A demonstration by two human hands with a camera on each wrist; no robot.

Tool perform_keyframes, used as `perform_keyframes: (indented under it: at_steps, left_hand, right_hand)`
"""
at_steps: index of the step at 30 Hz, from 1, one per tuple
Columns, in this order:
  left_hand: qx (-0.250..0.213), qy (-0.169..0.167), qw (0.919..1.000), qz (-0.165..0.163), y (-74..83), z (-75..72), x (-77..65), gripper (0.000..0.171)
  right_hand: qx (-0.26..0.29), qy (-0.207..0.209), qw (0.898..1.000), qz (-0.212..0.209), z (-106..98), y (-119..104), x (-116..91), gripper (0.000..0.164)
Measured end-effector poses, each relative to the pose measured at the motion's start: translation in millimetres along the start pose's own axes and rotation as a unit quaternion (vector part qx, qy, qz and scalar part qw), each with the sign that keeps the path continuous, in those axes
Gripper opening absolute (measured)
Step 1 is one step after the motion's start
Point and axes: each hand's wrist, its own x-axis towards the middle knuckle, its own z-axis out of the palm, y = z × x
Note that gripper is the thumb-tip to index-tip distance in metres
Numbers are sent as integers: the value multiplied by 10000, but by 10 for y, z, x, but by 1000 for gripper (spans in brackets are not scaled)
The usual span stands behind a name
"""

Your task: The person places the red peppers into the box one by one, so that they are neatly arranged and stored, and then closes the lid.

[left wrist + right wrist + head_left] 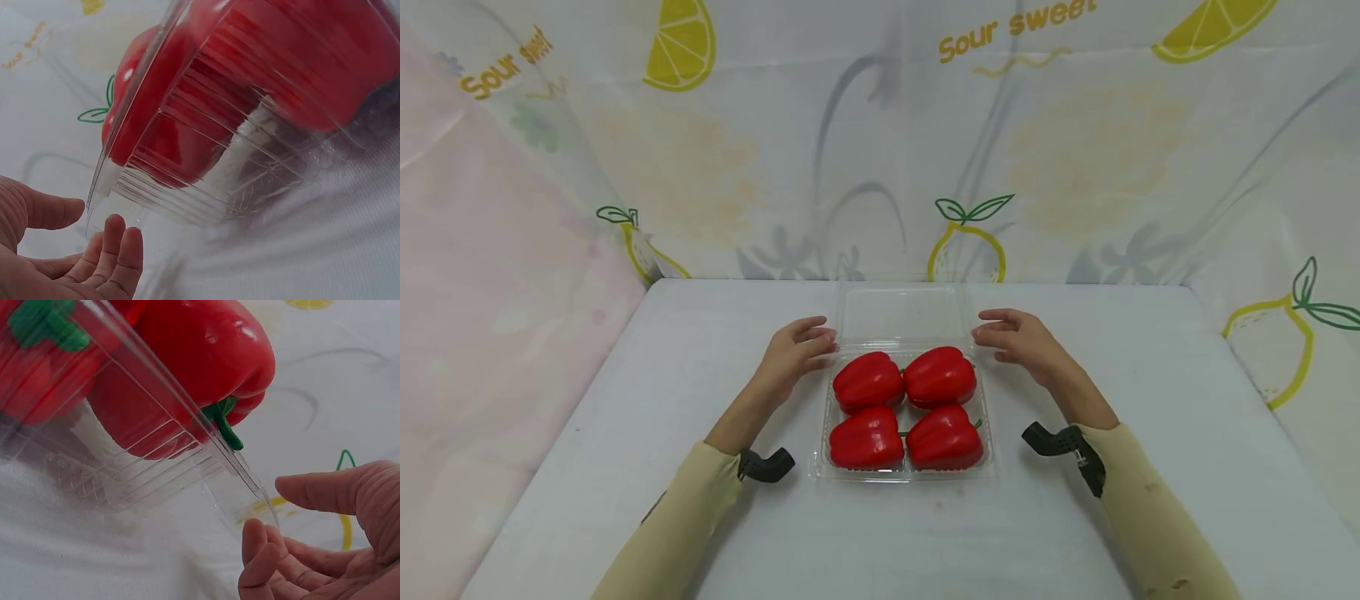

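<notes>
A clear plastic clamshell box [908,476] stands on the table, its transparent lid [902,315] folded back flat behind it. Several red bell peppers [945,437] with green stems lie inside in two rows. My left hand [797,354] is at the box's back left corner, beside the hinge, with thumb and fingers apart and loosely bent. Mirroring it at the back right corner is my right hand [1021,343], also loosely bent. In both wrist views the clear edge comes close to the thumb and fingertips; whether they touch it is hard to tell. Neither hand grips anything.
A white cloth covers the table [910,550]. Behind it hangs a curtain [880,142] printed with lemons, and a pinkish sheet [497,317] closes the left side. Black wrist mounts [767,466] stick out from both sleeves, on either side of the box.
</notes>
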Motion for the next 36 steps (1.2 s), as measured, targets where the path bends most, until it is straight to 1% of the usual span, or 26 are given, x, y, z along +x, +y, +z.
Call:
perform_keyframes:
  at_steps: [9, 12, 17, 22, 25, 29, 32, 36]
  left_hand:
    - [-242, 205, 9993, -174, 7, 47, 59, 55]
    - [-284, 231, 9992, -171, 15, 59, 69, 54]
    - [-361, 248, 9989, -185, 33, 70, 67, 53]
    - [-471, 255, 9984, -172, 40, 70, 66, 52]
    - [-486, 286, 9984, -84, 56, 80, 71, 51]
    - [-383, 338, 9986, 102, 78, 91, 83, 50]
    - [-301, 348, 9985, 289, 87, 89, 91, 50]
    - [-349, 271, 9973, 589, 82, 78, 96, 50]
  right_hand:
    - [568, -70, 9978, 328, 11, 17, 46, 59]
    - [777, -63, 9961, 413, 12, 22, 52, 57]
    - [1013, -13, 9941, 375, 16, 31, 46, 57]
    - [1133, 63, 9933, 237, 21, 56, 44, 56]
    - [1147, 173, 9932, 126, 23, 70, 49, 55]
    - [1081, 292, 9937, -85, 15, 80, 57, 54]
    - [896, 351, 9949, -305, 0, 86, 58, 52]
    - [745, 404, 9945, -609, -13, 95, 45, 50]
